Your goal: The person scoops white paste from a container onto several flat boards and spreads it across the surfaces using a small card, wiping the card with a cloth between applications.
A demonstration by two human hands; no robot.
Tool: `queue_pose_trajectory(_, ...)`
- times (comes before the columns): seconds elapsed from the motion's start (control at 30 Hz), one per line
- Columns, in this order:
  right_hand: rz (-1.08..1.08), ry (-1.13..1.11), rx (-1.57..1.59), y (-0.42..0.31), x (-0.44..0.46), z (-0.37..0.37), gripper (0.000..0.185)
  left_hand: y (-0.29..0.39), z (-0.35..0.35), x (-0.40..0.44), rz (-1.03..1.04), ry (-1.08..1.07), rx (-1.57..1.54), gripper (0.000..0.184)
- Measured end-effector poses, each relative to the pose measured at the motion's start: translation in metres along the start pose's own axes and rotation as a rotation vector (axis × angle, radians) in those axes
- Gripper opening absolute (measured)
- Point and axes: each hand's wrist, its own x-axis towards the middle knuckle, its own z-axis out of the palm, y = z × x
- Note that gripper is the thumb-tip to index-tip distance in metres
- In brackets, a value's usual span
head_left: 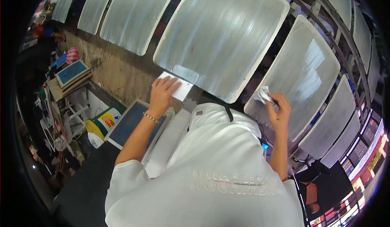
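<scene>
My left hand [163, 92] is on a flat white card [184, 89], fingers over its top and the thumb hidden. The card is at the near edge of a large grey panel [223, 32], beside a whitish smear. A crumpled white cloth or paper wad [264, 94] is pinched between the thumb and fingers of my right hand [279, 110]. That hand is over the lower left part of the neighbouring grey panel [300, 68], which carries broad wet-looking white streaks.
More grey panels [136, 11] stand in a row on both sides. To the left are a yellow, white and green bucket [106, 120], a framed screen [132, 125] and stacked blue-faced frames [73, 73]. A black surface [87, 186] lies at lower left. Another person [46, 31] is far left.
</scene>
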Motion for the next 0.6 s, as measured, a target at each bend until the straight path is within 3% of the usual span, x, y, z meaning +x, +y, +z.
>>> queue_pose_trajectory(0.13, 0.04, 0.039, -0.015, -0.002, -0.005, -0.008, 0.026, -0.026, -0.017, 0.139, 0.123, 0.123, -0.017, 0.056)
queue_pose_trajectory(0.2, 0.048, 0.068, -0.038, -0.004, -0.009, -0.013, 0.026, -0.046, -0.005, 0.239, 0.155, 0.125, -0.014, 0.05)
queue_pose_trajectory(0.27, 0.065, 0.089, -0.064, -0.004, -0.017, -0.018, 0.026, -0.069, 0.004, 0.352, 0.355, 0.29, 0.012, 0.037)
queue_pose_trajectory(0.4, 0.152, 0.171, -0.093, 0.001, -0.038, -0.021, 0.027, -0.082, 0.017, 0.509, 0.219, 0.194, 0.187, 0.039)
queue_pose_trajectory(0.57, 0.205, 0.173, -0.095, 0.011, -0.051, -0.013, 0.025, -0.071, 0.025, 0.505, 0.114, 0.053, 0.171, 0.038)
queue_pose_trajectory(0.6, 0.197, 0.143, -0.114, 0.01, -0.048, -0.012, 0.025, -0.075, 0.027, 0.486, 0.178, 0.06, 0.143, 0.038)
